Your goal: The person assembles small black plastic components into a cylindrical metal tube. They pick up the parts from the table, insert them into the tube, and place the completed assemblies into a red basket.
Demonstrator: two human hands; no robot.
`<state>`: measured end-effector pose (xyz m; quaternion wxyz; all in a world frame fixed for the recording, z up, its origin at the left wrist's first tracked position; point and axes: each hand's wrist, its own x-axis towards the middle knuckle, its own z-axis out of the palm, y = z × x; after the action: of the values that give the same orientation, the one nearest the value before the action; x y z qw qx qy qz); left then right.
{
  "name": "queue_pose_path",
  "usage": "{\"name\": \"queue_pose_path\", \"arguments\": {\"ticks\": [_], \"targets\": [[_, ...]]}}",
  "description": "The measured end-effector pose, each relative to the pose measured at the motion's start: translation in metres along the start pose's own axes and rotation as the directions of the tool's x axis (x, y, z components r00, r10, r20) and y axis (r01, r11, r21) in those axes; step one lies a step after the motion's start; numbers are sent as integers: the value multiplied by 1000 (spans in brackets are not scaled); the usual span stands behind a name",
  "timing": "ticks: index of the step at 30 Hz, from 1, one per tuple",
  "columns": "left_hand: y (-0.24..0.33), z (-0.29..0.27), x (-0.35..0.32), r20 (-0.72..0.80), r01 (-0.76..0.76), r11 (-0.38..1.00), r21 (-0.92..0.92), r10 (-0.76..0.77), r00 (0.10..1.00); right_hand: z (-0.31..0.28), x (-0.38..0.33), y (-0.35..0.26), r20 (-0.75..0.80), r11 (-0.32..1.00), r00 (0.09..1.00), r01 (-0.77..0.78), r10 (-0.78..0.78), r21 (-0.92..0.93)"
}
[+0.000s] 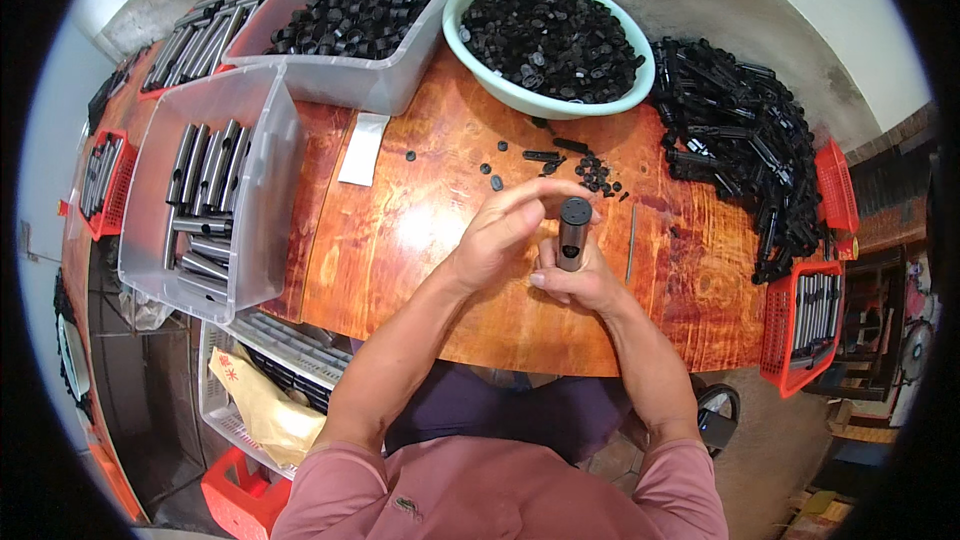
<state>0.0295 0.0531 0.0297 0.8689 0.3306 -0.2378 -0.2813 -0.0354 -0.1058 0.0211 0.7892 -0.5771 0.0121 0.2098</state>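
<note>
Two hands meet near the bench's front edge: the right hand (578,280) grips a metal tube (573,233) upright, the left hand (505,230) pinches over its black cap (575,210).

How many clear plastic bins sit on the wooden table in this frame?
2. One clear bin at the table's left edge holds metal tubes; the other clear bin at the back holds small black parts. Others may sit beyond the view.

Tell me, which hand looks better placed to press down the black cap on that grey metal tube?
Probably the left hand. Its fingers arch over the round black cap atop the upright grey metal tube. The right hand is wrapped around the tube's lower part, steadying it, so it seems occupied.
</note>
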Motion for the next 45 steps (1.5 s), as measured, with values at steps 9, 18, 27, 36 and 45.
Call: {"name": "queue_pose_path", "arguments": {"ticks": [9,18,27,36,45], "targets": [[-7,-12,-3,3,4,975,223,-4,1000,-3,-2,-2,62,996,998,28,-23,-81],[-2,-6,-5,6,15,970,244,-17,1000,1,2,10,-94,961,974,182,-204,-207],[0,-12,-6,122,-71,959,273,39,992,0,2,12,-63,952,964,244,-259,-187],[-8,-19,-7,76,-143,952,269,127,989,4,1,18,-220,844,930,147,-296,-515],[7,-8,-6,131,27,997,66,-36,991,8,-4,2,-82,964,984,136,-158,-227]]}}
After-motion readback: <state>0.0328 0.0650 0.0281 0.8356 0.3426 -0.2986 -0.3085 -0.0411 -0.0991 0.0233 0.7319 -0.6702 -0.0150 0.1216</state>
